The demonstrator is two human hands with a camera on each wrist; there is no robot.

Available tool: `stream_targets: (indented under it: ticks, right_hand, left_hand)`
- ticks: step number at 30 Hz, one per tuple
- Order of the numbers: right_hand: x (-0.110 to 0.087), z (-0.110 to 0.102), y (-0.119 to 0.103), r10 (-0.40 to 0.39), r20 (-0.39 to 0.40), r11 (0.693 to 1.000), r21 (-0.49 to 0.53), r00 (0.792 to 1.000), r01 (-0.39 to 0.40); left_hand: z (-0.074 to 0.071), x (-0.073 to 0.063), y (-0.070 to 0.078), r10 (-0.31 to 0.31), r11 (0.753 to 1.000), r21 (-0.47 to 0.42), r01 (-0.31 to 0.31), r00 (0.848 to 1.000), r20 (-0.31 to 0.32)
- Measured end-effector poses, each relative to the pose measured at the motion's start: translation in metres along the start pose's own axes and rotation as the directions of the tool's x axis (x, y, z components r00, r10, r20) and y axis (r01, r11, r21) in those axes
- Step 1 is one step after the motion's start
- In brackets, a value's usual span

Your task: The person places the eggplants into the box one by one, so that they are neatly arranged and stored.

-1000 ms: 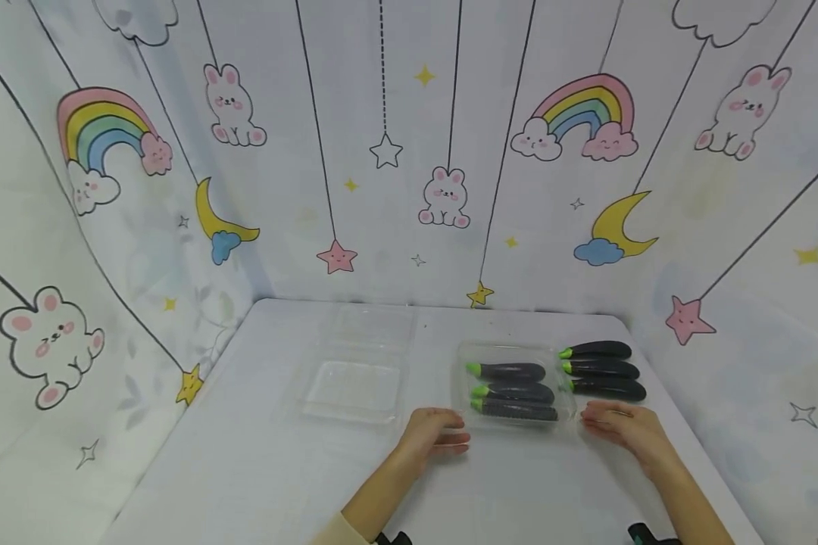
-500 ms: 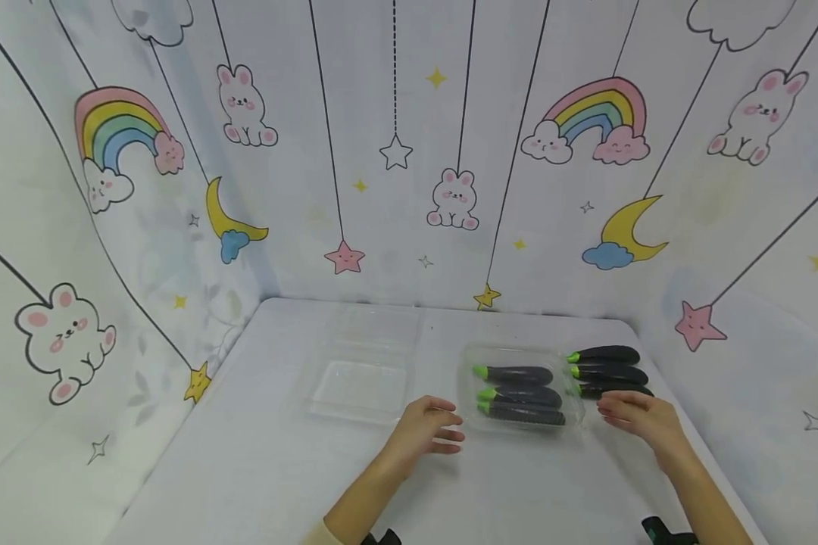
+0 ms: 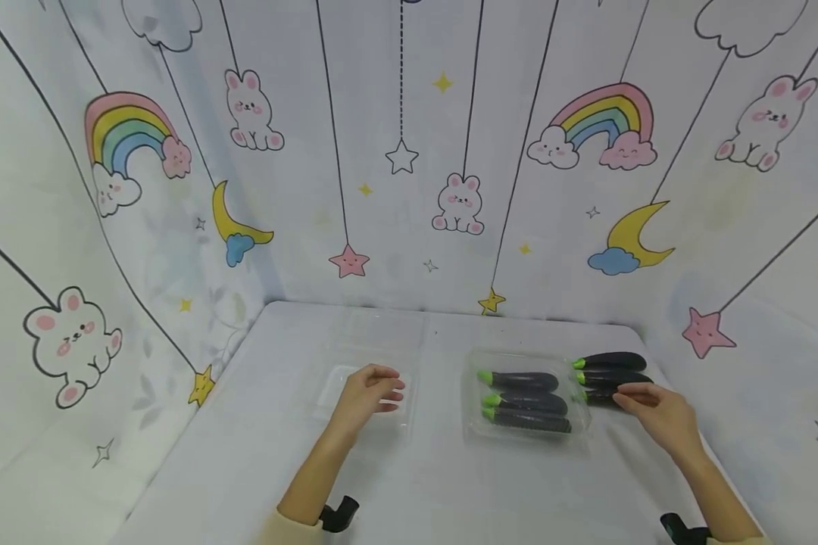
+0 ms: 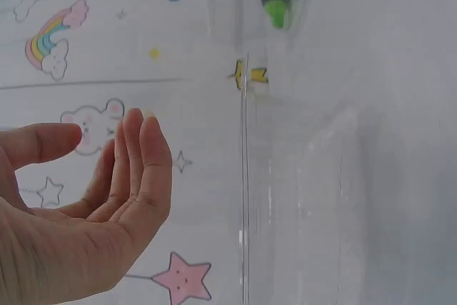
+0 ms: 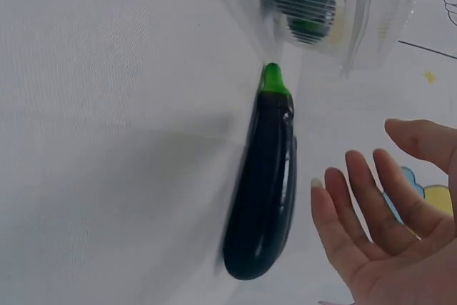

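My left hand (image 3: pixel 368 397) is above the clear plastic box (image 3: pixel 330 390) on the left, fingers loosely bent and holding nothing. That box (image 4: pixel 307 212) also shows beside the hand in the left wrist view. On the right, my right hand (image 3: pixel 661 420) hovers by the nearest of three dark eggplants (image 3: pixel 600 397) with green stem ends. Its fingertips hide part of that eggplant in the head view. The right wrist view shows a gap between the fingers and the eggplant (image 5: pixel 263 176). Between my hands, a second clear box (image 3: pixel 473 433) contains three eggplants (image 3: pixel 525 401).
A white cloth covers the table (image 3: pixel 443 492). Behind the left box lies a faint clear panel (image 3: pixel 382 325), perhaps its lid. A printed curtain (image 3: pixel 382 91) with rainbows, rabbits and stars rises around the table's back and sides.
My left hand has moved left, from beside the filled box to over the left one. My right hand has shifted from the filled box's corner to the nearest loose eggplant. The view has shifted slightly.
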State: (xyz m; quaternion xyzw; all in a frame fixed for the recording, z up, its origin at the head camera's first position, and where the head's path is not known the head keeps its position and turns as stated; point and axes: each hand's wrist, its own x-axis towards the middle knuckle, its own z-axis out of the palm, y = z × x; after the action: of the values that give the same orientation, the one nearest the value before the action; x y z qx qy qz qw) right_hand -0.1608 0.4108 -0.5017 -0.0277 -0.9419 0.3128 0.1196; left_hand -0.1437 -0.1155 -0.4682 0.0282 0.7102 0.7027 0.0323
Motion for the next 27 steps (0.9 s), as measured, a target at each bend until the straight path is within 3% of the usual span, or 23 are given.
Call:
stream_targets:
  ticks: [8, 16, 27]
  right_hand:
    - [0.011, 0.007, 0.019, -0.141, -0.050, 0.987, -0.082, 0.989, 0.136]
    - [0.022, 0.011, 0.035, -0.251, -0.094, 0.958, -0.166, 0.963, 0.234]
    - [0.029, 0.012, 0.045, -0.240, -0.059, 0.958, -0.174, 0.969, 0.226]
  left_hand:
    - [-0.057, 0.004, -0.005, -0.007, 1.000, 0.022, 0.011, 0.986, -0.169]
    - [-0.101, 0.001, -0.007, -0.025, 1.000, -0.003, 0.025, 0.967, -0.254]
    - [-0.150, -0.004, -0.022, -0.048, 0.996, 0.048, 0.076, 0.902, -0.429]
